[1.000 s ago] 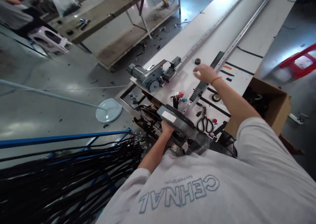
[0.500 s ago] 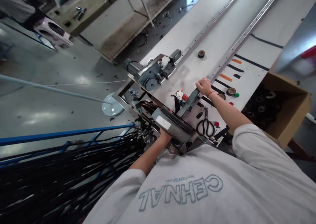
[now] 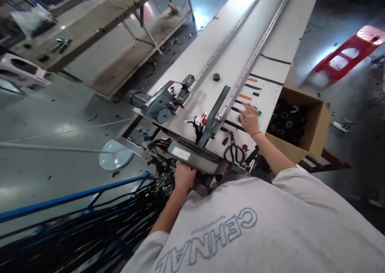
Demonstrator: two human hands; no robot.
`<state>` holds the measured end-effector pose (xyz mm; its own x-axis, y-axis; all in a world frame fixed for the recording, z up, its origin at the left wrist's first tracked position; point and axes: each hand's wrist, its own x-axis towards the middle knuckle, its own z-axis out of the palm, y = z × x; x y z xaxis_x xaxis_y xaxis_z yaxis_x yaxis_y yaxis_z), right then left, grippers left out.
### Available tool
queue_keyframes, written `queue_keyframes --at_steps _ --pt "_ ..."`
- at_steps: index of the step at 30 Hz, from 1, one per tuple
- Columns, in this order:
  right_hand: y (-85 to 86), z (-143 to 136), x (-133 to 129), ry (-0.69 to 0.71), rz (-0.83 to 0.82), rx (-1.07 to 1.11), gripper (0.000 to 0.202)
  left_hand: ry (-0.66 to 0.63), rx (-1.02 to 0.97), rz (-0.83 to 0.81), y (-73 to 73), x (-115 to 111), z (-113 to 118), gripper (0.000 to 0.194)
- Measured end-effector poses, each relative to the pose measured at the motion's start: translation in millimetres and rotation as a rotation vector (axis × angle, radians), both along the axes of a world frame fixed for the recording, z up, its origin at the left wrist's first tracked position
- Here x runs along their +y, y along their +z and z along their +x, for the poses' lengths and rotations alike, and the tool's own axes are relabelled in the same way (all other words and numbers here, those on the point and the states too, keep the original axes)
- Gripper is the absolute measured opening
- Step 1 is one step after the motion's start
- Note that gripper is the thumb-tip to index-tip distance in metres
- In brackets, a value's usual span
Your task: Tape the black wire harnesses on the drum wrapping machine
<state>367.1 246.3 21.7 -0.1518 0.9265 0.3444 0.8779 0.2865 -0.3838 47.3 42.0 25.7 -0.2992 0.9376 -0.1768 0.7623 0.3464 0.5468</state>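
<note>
My left hand (image 3: 184, 176) is at the near side of a grey metal housing (image 3: 197, 157) with a white label; its fingers are hidden beneath it. A long grey lever (image 3: 214, 114) rises from this housing, free of both hands. My right hand (image 3: 249, 118), wearing a thin red cord, is over the white table (image 3: 237, 70) with fingers apart. Dark tape rolls lie partly covered around it, beside a green cap (image 3: 260, 113). Black-handled scissors (image 3: 234, 151) and a red cap (image 3: 245, 147) lie closer to my body.
Black and orange strips (image 3: 245, 97) lie beside the metal rail (image 3: 255, 54). A motorised unit (image 3: 162, 104) sits at the table's left edge. An open cardboard box (image 3: 317, 130) of dark rolls stands right. Black strands (image 3: 120, 229) hang on a blue rack (image 3: 75, 198) at left.
My right hand has let go of the lever and moved right and nearer, over the tape rolls. My left hand stays at the housing, its fingers now hidden. The view has turned right.
</note>
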Motion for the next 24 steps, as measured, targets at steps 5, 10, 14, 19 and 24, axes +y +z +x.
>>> queue_keyframes --at_steps 5,10,14,19,24 --pt "-22.7 64.5 2.4 -0.379 -0.35 -0.086 0.051 0.006 -0.038 -0.225 0.6 -49.4 -26.7 0.043" --pt "-18.2 60.7 4.2 -0.413 -0.483 -0.089 0.049 0.006 -0.096 -0.197 -5.1 -70.6 -42.6 0.035" --pt "-13.8 55.7 1.8 -0.458 -0.514 -0.069 0.052 0.053 -0.138 -0.177 -8.4 -83.0 -53.1 0.031" --pt "-14.6 56.6 2.0 -0.481 -0.522 -0.032 0.053 0.099 -0.225 -0.175 -11.3 -102.4 -61.6 0.033" --pt "-18.5 61.6 7.7 -0.505 -0.54 0.023 0.053 0.073 -0.173 -0.231 -15.0 -121.7 -64.1 0.043"
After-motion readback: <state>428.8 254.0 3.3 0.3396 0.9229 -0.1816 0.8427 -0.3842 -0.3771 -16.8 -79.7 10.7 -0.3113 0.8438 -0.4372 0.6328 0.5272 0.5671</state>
